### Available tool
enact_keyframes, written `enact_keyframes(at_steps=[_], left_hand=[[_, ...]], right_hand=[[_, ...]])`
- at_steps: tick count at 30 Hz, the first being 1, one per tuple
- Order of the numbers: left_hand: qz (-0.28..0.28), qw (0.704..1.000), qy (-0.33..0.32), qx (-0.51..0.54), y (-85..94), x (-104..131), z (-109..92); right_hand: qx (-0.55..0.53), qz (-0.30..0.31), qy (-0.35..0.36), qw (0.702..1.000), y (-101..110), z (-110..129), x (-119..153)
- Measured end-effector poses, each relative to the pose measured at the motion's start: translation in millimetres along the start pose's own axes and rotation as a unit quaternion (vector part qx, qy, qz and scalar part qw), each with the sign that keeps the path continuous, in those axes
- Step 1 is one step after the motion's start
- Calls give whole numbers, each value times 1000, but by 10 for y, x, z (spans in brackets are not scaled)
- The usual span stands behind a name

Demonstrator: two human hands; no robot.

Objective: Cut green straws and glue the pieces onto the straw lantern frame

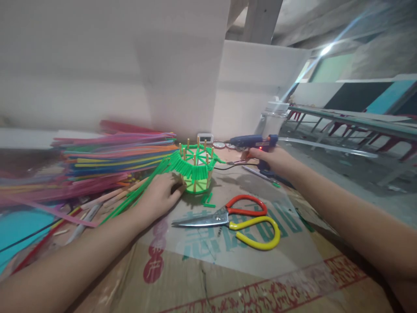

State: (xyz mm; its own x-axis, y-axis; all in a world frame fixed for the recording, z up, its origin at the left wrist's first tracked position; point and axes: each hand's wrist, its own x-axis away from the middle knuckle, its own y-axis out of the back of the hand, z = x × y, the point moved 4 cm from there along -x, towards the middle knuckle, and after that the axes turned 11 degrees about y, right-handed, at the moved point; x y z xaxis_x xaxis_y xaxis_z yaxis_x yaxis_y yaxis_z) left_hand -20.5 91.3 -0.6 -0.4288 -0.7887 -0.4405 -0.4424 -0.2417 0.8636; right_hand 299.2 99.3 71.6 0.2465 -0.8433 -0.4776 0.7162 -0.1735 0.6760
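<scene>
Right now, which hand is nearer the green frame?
Left: the left hand is at the lower left of the green frame; the right hand holds the glue gun, away to the frame's right.

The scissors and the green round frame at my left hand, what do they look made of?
Scissors: blades look like steel, silvery and shiny; smooth, glossy red and yellow handles look plastic-coated. Green round frame: strips look fuzzy, perhaps chenille, but blur leaves that open; matte tan posts seem wooden.
</scene>
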Motion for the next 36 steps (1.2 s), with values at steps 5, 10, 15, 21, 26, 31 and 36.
enact_keyframes(at_steps=[5, 10, 15, 21, 26, 31, 36], left_hand=[[1, 1000, 11, -3, -1, 7, -3], [3, 1000, 14, -3, -4, 7, 11], [3, 1000, 10, -6, -10, 7, 20], [5, 1000, 9, -15, -26, 8, 43], [-1, 1000, 9, -17, -23, -5, 33], [5, 1000, 20, -12, 6, 1, 9], [13, 999, 44, -1, 18, 8, 27]], right_hand=[[14, 36, -46, 998, -302, -209, -460], [69, 57, -92, 992, -733, -451, -816], [66, 101, -85, 989, -964, -626, -901], [121, 112, -48, 985, -724, -519, -794], [206, 66, -42, 975, -457, -307, -409], [225, 80, 50, 970, -449, 120, 43], [127, 189, 153, 962, -703, 761, 344]])
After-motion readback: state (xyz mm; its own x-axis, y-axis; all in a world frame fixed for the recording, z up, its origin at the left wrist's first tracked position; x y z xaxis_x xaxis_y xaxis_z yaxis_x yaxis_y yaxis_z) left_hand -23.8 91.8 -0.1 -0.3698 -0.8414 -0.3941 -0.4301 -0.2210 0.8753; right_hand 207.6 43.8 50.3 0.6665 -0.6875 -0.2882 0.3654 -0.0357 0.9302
